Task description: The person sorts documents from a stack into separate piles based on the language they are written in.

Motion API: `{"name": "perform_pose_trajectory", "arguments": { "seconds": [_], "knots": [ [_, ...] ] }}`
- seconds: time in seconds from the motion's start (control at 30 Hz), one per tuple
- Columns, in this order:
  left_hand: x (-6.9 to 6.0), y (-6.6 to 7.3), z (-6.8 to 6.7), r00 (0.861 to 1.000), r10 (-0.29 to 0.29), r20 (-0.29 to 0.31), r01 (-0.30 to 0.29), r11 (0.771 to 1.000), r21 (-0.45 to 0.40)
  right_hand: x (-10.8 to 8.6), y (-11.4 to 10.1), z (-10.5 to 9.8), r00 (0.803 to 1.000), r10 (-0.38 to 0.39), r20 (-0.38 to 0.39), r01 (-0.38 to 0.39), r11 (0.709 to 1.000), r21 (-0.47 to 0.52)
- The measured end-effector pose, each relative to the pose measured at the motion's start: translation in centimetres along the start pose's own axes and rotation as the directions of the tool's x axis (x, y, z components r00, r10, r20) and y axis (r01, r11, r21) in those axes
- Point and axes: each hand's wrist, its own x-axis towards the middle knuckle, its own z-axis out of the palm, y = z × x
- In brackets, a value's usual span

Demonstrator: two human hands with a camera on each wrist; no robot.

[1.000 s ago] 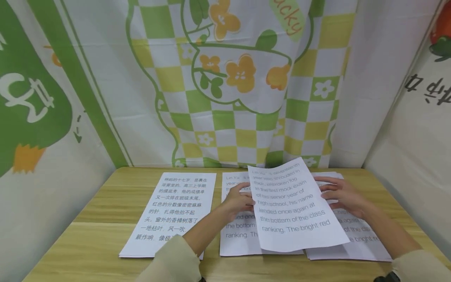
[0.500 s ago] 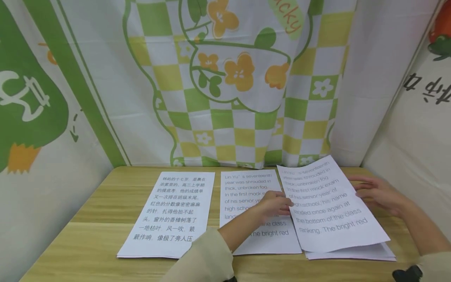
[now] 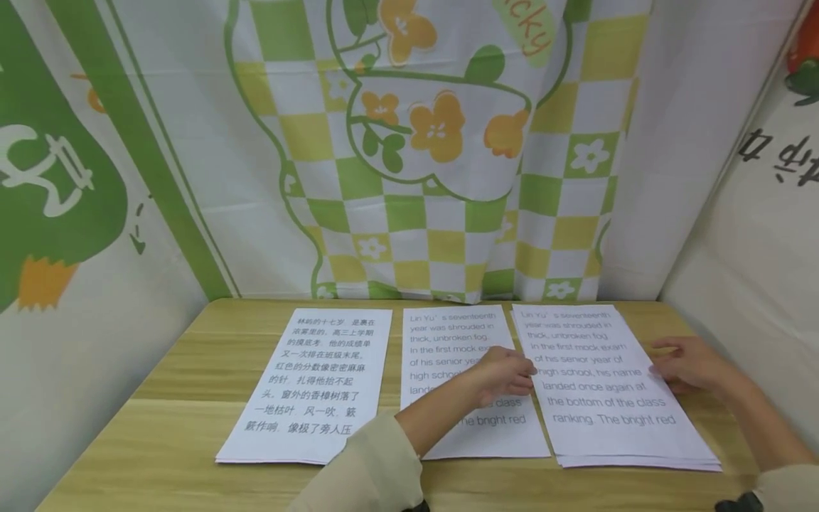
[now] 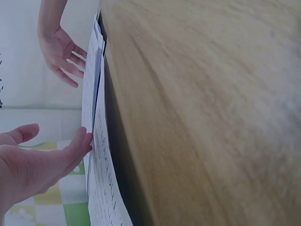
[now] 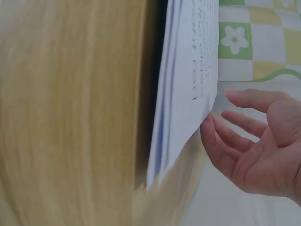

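Observation:
The right-hand stack of printed paper sheets lies on the table, its sheets slightly out of line at the bottom edge. Against its left edge rest the fingertips of my left hand, which reaches across the middle stack of printed sheets. My right hand is at the opposite edge, fingertips touching the paper. In the left wrist view, the left hand has its thumb held apart and its fingers fairly straight. The right wrist view has the right hand with thumb off the paper and fingers loosely bent.
A stack of sheets with Chinese text lies at the left of the wooden table. Behind the table hangs a green and yellow checked curtain. White printed cloth walls close in both sides.
The top English sheet, held raised between both hands, moved right and was lowered onto the right-hand stack. Both hands moved right with it and let go; the middle stack's top sheet is now uncovered.

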Motion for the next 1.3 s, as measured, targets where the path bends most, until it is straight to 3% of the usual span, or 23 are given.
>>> {"name": "perform_pose_trajectory", "arguments": {
  "seconds": [0.17, 0.33, 0.47, 0.57, 0.8, 0.97, 1.1, 1.3],
  "knots": [
    [-0.4, 0.2, -1.6, 0.999, 0.039, 0.020, -0.039, 0.999, -0.001, 0.1, -1.5, 0.3, 0.995, -0.060, -0.086, 0.045, 0.985, -0.168],
    [-1.1, 0.5, -4.6, 0.995, 0.089, -0.052, -0.083, 0.992, 0.099, 0.4, -4.6, 2.4, 0.975, -0.177, -0.134, 0.141, 0.960, -0.242],
    [-1.8, 0.7, -7.1, 0.988, 0.106, -0.108, -0.092, 0.987, 0.131, 1.1, -7.0, 5.1, 0.962, -0.241, -0.129, 0.219, 0.961, -0.167],
    [-2.4, 0.7, -8.8, 0.985, 0.116, -0.131, -0.098, 0.986, 0.134, 1.7, -8.5, 6.8, 0.964, -0.250, -0.095, 0.242, 0.966, -0.088],
    [-3.8, 0.8, -12.6, 0.968, 0.151, -0.200, -0.129, 0.985, 0.118, 3.4, -10.8, 9.9, 0.975, -0.223, -0.016, 0.224, 0.973, 0.054],
    [-4.6, 0.7, -14.5, 0.958, 0.150, -0.244, -0.116, 0.982, 0.145, 4.2, -11.9, 11.6, 0.973, -0.228, 0.037, 0.219, 0.961, 0.171],
    [-5.3, 0.4, -15.5, 0.950, 0.135, -0.281, -0.088, 0.981, 0.173, 4.3, -12.5, 12.6, 0.976, -0.201, 0.080, 0.172, 0.946, 0.273],
    [-6.5, 0.1, -16.7, 0.938, 0.094, -0.333, -0.030, 0.981, 0.193, 4.0, -13.0, 13.2, 0.996, -0.063, 0.061, 0.039, 0.943, 0.330]
  ]
}}
